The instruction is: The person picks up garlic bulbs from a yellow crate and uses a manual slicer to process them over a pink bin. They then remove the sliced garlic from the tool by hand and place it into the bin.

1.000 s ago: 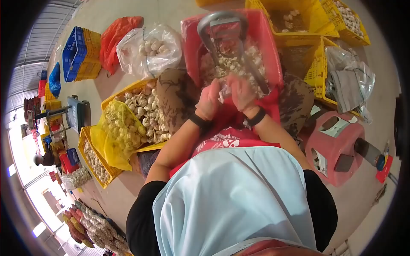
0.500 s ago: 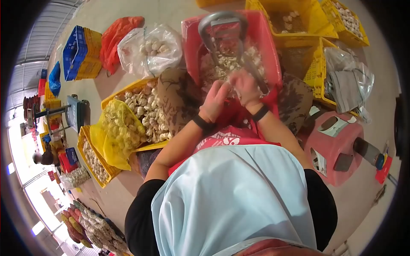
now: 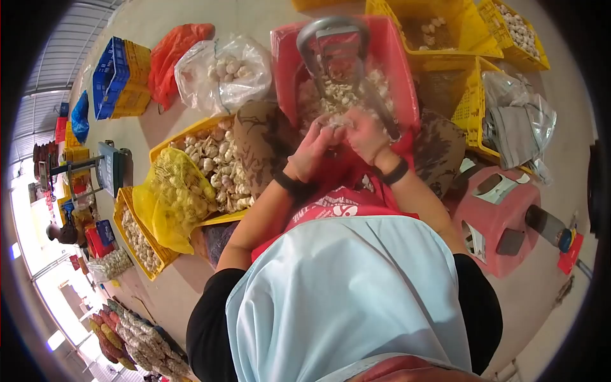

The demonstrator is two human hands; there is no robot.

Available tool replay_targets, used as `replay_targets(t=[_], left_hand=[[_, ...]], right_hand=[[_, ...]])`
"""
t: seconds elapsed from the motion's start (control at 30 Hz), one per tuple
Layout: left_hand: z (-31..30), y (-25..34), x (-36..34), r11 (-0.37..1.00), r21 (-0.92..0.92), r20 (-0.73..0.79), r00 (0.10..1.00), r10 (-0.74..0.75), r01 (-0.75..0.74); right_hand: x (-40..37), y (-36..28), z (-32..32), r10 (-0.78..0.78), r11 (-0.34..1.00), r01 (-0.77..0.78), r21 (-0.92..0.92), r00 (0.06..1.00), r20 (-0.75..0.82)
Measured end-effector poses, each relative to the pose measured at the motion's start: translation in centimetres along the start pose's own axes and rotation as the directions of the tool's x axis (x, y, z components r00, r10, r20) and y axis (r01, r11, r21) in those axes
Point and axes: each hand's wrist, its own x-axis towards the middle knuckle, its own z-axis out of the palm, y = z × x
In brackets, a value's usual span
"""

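Both hands meet above the near part of a red tub [image 3: 284,76] that holds garlic pieces and skins [image 3: 340,94]. My left hand [image 3: 313,148] has its fingers curled, and my right hand [image 3: 368,135] is closed beside it, the fingertips together. A small pale piece, probably garlic, shows between them, too blurred to make out. A grey metal frame [image 3: 331,27] stands in the tub just beyond my hands. To the left, a yellow crate [image 3: 223,219] holds whole garlic bulbs [image 3: 219,169], with a yellow net bag [image 3: 172,200] of bulbs on it.
A clear bag of garlic [image 3: 223,73], a red bag [image 3: 172,60] and stacked blue and yellow crates [image 3: 118,79] are at the upper left. Yellow crates [image 3: 471,95] stand at the upper right. A pink stool [image 3: 499,219] is at the right. A person [image 3: 63,233] is far left.
My hands have drawn closer together, and their fingers now meet. The left wrist has shifted slightly left and the right wrist slightly right.
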Motion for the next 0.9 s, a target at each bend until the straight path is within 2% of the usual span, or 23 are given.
replay_targets(t=[0.03,0.07,0.1,0.17,0.2,0.27,0.3,0.33,0.43,0.47,0.5,0.53,0.6,0.67,0.77,0.87,0.9], left_hand=[[0.2,0.5,-0.2,0.998,0.054,0.023,0.999,0.023,-0.024],[0.5,1.0,-0.2,1.000,-0.017,0.022,1.000,-0.009,0.009],[0.8,1.5,-0.1,0.995,-0.087,0.025,0.999,-0.039,0.041],[0.3,1.6,0.0,1.000,-0.015,0.062,0.998,-0.026,0.027],[-0.1,1.7,0.0,1.000,0.021,0.079,0.997,-0.020,0.018],[-0.7,3.7,-0.4,0.966,-0.188,0.128,0.979,-0.157,0.179],[-1.0,4.4,-0.5,0.923,-0.285,0.164,0.962,-0.218,0.258],[-1.2,4.3,-0.6,0.881,-0.415,0.139,0.973,-0.185,0.227],[-1.6,3.5,-0.2,0.836,-0.524,0.068,0.987,-0.149,0.162],[-1.4,3.8,0.0,0.846,-0.504,0.072,0.985,-0.159,0.173],[-1.3,3.6,0.3,0.842,-0.516,0.065,0.987,-0.146,0.158],[-1.1,3.2,0.8,0.836,-0.528,0.059,0.989,-0.136,0.146],[-0.8,2.7,1.9,0.844,-0.519,0.065,0.991,-0.119,0.136],[-0.6,2.8,2.8,0.868,-0.479,0.079,0.991,-0.111,0.135],[-0.1,3.9,3.8,0.994,-0.099,0.095,0.994,0.047,-0.038],[0.5,4.7,5.1,0.847,-0.500,0.139,0.982,-0.127,0.180],[0.7,4.9,5.6,0.842,-0.511,0.136,0.983,-0.121,0.174]], right_hand=[[-0.2,-0.8,0.0,0.072,0.997,-0.072,-0.009,0.997,-0.001],[-0.3,-1.2,0.0,0.141,0.990,-0.141,-0.018,0.990,-0.004],[-0.3,-0.9,0.3,0.051,0.996,-0.054,-0.067,0.998,-0.042],[-0.4,0.3,0.9,-0.135,0.978,0.116,-0.172,0.986,-0.102],[-0.5,0.8,1.1,-0.157,0.980,0.136,-0.147,0.977,-0.143],[-0.8,1.5,1.6,-0.195,0.979,0.176,-0.099,0.954,-0.230],[-1.1,1.5,1.2,-0.218,0.972,0.182,-0.148,0.931,-0.292],[-1.6,1.4,0.3,-0.243,0.963,0.183,-0.196,0.904,-0.351],[-2.8,-1.4,-3.6,-0.480,0.850,0.302,-0.432,0.782,-0.398],[-2.2,-0.9,-4.4,-0.556,0.716,0.168,-0.678,0.725,-0.407],[-2.0,-0.8,-5.2,-0.298,0.814,0.041,-0.580,0.885,-0.357],[-2.0,-1.4,-5.8,-0.013,0.864,-0.122,-0.489,0.964,-0.264],[-2.0,1.1,-6.8,-0.035,0.709,0.016,-0.705,0.999,-0.012],[-2.8,-2.8,-6.9,0.071,0.850,-0.070,-0.522,0.997,-0.017],[-4.0,-6.9,-7.3,0.142,0.912,-0.116,-0.393,0.989,0.037],[-4.0,-7.7,-7.3,0.163,0.922,-0.146,-0.359,0.986,0.019],[-3.8,-6.4,-6.9,0.158,0.929,-0.151,-0.338,0.987,-0.008]])
